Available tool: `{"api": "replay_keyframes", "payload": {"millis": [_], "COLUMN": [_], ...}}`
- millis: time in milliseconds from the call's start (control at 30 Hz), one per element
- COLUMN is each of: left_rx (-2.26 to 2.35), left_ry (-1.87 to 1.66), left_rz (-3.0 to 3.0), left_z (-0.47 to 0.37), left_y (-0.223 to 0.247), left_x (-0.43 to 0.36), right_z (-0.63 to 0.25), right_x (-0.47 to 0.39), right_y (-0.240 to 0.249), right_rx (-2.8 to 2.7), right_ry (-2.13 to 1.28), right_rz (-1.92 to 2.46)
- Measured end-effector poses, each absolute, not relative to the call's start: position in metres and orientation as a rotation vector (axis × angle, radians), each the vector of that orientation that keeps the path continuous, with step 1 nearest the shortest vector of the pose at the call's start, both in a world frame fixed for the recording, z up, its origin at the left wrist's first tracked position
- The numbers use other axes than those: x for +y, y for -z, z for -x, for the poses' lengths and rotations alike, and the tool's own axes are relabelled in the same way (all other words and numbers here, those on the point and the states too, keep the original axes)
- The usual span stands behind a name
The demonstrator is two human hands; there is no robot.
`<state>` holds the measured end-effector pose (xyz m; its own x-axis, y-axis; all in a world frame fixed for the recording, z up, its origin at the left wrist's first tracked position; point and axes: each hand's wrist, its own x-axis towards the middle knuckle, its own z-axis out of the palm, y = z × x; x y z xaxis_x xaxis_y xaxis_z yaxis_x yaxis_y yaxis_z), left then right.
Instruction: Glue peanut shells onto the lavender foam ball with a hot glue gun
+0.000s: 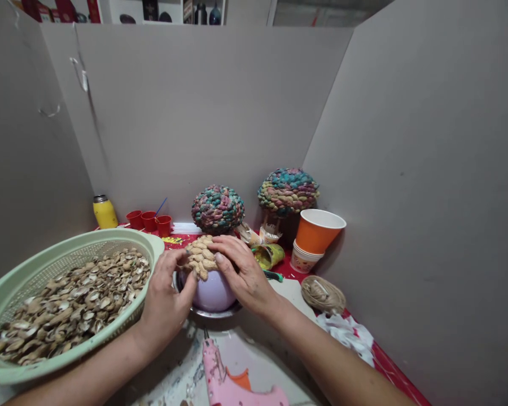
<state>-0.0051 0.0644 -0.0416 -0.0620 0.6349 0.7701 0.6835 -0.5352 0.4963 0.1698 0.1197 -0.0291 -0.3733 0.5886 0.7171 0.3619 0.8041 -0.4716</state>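
A smooth purple ball [214, 293], perhaps a balloon, sits in a shallow metal bowl [220, 313]. Peanut shells [201, 256] cover its top in overlapping rows. My left hand [169, 293] grips the left side, thumb and fingers bent against the shells. Over the upper right curves my right hand [245, 273], its fingers on the shells and its thumb near their edge; the ball is held between both hands. Below the bowl a pink glue gun [222, 372] with an orange trigger lies on the work surface, nozzle toward the bowl.
At left stands a green colander [154, 242] full of shell halves [84, 299]. Behind are red cups [164, 225], a yellow bottle [104, 212] and two colourful shell-covered domes [218, 208] [288, 190]. Right are an orange paper bucket [317, 234], twine [323, 294] and crumpled tissue [347, 335]. Grey panels [195, 113] enclose the table.
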Motion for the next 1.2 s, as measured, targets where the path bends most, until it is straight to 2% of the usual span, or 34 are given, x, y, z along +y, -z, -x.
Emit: {"api": "replay_keyframes", "payload": {"millis": [433,700,933,1200], "left_rx": [-1.945,-1.888,-1.946,-1.904], "left_ry": [2.260,2.336,2.347,2.181], "left_rz": [2.300,2.271,2.171,2.225], "left_z": [0.001,-0.001,0.002,0.003], "left_y": [0.049,0.046,0.051,0.054], "left_x": [0.075,0.070,0.071,0.072], "right_z": [-0.157,-0.150,-0.155,-0.159], "right_x": [0.103,0.101,0.101,0.100], "right_y": [0.027,0.029,0.027,0.027], "right_rx": [-1.902,-1.910,-1.945,-1.998], "right_ry": [-0.250,-0.161,-0.214,-0.212], "right_rz": [0.894,0.958,0.911,0.891]}}
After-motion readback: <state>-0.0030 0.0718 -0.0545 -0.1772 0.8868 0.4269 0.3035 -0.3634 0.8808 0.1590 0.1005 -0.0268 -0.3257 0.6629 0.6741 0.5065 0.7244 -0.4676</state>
